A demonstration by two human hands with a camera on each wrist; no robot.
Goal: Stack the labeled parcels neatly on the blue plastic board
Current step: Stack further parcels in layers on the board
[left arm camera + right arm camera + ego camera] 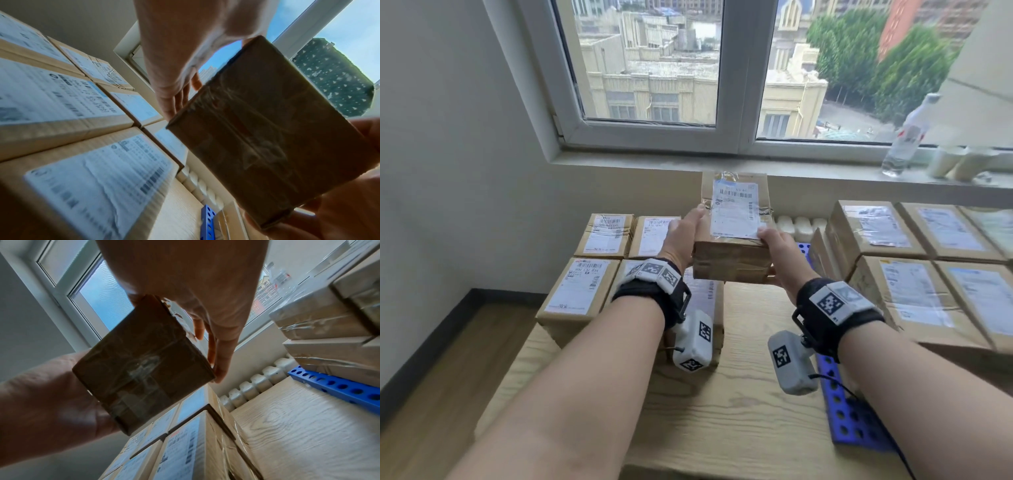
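Both hands are holding one labeled parcel [732,236] in the air above the wooden table [722,404], label facing up. The left hand [681,236] is gripping its left side, thumb on top; the right hand [779,253] is gripping its right near corner, fingers underneath. The parcel is hanging between two groups: a left stack [585,284] on the table and a right stack [914,267] sitting on the blue board [849,421].
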